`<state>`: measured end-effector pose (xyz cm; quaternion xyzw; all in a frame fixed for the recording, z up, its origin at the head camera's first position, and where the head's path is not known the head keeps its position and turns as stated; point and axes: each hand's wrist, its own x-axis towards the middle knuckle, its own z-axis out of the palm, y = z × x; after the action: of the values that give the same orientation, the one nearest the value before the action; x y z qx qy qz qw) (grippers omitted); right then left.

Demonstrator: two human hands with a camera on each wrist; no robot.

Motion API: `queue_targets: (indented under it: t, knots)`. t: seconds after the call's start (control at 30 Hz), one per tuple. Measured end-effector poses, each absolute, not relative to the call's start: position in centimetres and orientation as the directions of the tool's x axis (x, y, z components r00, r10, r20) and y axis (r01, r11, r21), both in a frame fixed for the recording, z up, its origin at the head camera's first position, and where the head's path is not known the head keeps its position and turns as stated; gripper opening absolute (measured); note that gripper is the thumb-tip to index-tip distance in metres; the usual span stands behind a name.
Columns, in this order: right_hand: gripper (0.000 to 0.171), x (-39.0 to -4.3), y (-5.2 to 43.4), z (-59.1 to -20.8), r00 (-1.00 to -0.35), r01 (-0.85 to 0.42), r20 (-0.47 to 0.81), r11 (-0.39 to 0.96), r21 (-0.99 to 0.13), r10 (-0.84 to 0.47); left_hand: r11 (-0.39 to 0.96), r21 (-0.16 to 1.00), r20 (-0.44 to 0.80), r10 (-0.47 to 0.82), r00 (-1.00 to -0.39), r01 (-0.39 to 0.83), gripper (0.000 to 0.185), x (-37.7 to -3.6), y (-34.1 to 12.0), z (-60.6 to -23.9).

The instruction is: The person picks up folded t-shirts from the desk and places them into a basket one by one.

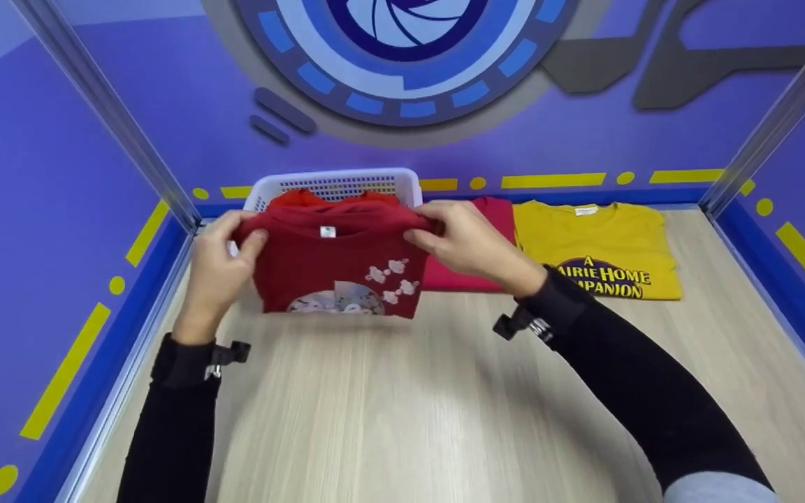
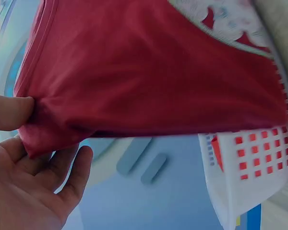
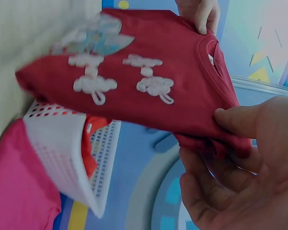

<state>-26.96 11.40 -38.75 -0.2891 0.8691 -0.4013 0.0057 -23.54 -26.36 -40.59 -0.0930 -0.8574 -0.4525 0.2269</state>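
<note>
Both hands lift a folded dark red shirt point(image 1: 336, 262): left hand point(image 1: 217, 269) pinches its left shoulder, right hand point(image 1: 469, 244) pinches the right, over the white basket point(image 1: 336, 183).

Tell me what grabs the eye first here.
The folded dark red T-shirt with white cloud prints, held up at its top corners by the left hand and right hand in front of the white perforated plastic basket. Next, to the right, the folded yellow printed T-shirt lying flat on the pale wood table.

The wooden table point(image 1: 409, 405) bears a white basket point(image 1: 336, 183), a pink shirt point(image 1: 469, 276) and a yellow shirt point(image 1: 602, 248).
</note>
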Motion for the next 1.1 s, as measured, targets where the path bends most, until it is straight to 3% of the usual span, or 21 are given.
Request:
queue_targets:
  t: [0.2,0.5,0.67,0.83,1.1]
  knots:
    - [0.028,-30.0,8.9,-38.5,-0.851,-0.393,0.069,0.543,-0.742,-0.521,0.499,0.819,0.404,-0.154,-0.902,0.282,0.02,-25.9,-27.9,-39.8]
    - [0.036,-34.9,6.4,-40.5,-0.893,-0.354,0.066,0.602,-0.716,-0.446,0.673,0.727,0.351,-0.189,-0.917,0.14,0.023,-31.6,-28.8,-40.2]
    - [0.021,-36.9,5.3,-41.4,-0.908,-0.353,0.062,0.677,-0.646,-0.415,0.772,0.632,0.232,-0.113,-0.966,0.061,0.031,-34.2,-29.2,-40.4]
    - [0.023,-38.4,4.7,-42.4,-0.916,-0.372,0.079,0.758,-0.536,-0.394,0.864,0.502,0.123,-0.026,-0.992,0.04,0.035,-35.9,-29.1,-40.3]
    - [0.021,-40.3,4.1,-44.2,-0.898,-0.432,0.122,0.796,-0.425,-0.423,0.898,0.439,-0.044,0.043,-0.998,0.019,0.035,-37.6,-29.3,-40.9]
